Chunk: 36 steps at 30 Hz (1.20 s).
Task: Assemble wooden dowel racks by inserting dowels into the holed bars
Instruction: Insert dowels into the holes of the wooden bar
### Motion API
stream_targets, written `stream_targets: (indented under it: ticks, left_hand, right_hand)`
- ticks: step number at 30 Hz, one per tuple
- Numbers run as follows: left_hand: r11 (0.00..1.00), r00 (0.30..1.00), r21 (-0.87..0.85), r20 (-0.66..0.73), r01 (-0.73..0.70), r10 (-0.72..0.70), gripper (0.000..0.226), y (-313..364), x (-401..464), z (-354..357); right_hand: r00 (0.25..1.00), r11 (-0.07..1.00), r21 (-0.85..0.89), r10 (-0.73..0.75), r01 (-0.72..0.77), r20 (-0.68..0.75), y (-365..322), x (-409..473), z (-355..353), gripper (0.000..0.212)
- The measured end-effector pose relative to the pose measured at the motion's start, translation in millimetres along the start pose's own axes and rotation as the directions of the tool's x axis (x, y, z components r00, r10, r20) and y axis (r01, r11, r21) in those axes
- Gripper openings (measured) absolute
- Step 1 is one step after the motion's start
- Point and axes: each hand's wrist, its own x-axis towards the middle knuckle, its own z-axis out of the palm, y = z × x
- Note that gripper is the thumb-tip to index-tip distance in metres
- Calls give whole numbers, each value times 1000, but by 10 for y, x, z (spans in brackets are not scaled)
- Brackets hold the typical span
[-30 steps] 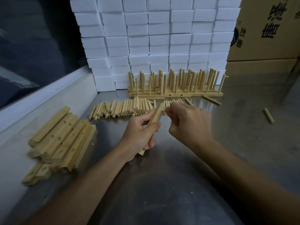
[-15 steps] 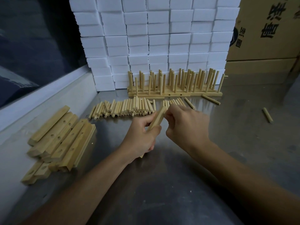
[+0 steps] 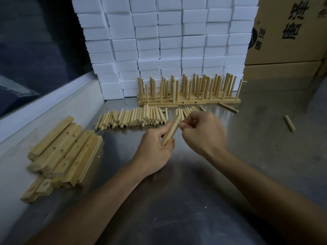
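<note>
The table (image 3: 194,200) is brushed metal with a dull sheen; the holed bars (image 3: 65,152), loose dowels (image 3: 134,117) and finished racks (image 3: 189,92) are pale, matt, unvarnished wood; the stacked blocks (image 3: 169,41) look like white matt foam; the boxes (image 3: 290,32) are brown matt cardboard.

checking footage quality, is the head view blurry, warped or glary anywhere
Head view: dim; soft glare on the metal table below the hands; the right hand is slightly motion-blurred; wide-angle bending curves the white block stack; the left hand's grip on the holed bar stays readable.
</note>
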Motion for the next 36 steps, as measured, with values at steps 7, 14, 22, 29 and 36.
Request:
stream_targets:
  ticks: [7, 14, 22, 29, 36]
  left_hand:
    - [979, 987, 124, 33, -160, 157, 61, 38, -17, -7]
    - [997, 997, 19, -14, -80, 81, 57, 62, 14, 2]
    - [981, 991, 136, 19, -136, 135, 52, 34, 14, -5]
    - [961, 982, 210, -3, -182, 186, 55, 33, 4, 10]
    - [997, 999, -74, 39, 38, -35, 46, 49, 65, 68]
  right_hand:
    - [851, 743, 440, 344, -505, 396, 23, 99, -149, 14]
    - [910, 882, -308, -402, 356, -99, 87, -62, 23, 7]
    - [999, 991, -132, 8, -3, 33, 6, -26, 39, 26]
    - [946, 936, 239, 198, -260, 256, -28, 43, -78, 30]
    - [989, 994, 106, 7, -23, 147, 218, 177, 31, 30]
